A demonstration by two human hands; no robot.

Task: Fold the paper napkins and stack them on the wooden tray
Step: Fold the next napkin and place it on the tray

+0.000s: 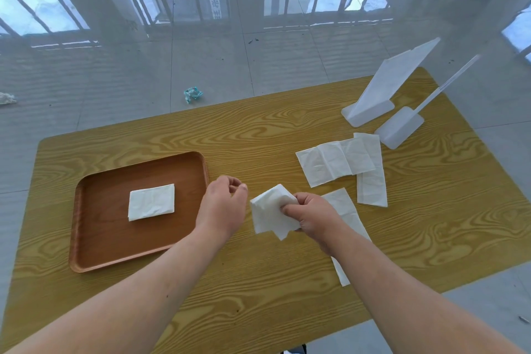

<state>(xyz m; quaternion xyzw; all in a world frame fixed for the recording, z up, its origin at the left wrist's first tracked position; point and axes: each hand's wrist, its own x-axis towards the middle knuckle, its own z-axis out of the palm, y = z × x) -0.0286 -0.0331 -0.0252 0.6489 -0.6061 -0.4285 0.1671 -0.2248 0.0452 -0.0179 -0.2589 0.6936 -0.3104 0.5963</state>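
Paper napkin [268,214], partly folded, pinched in right hand [309,217] above wooden table [287,129]; left hand [222,205] loosely curled, empty, beside it; one folded napkin [151,202] on wooden tray [115,250].

Left hand [222,207] loosely curled, right hand [309,217] pinching.

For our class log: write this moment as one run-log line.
right hand: holds napkin | left hand: empty | tray: one folded napkin | table: unfolded napkins
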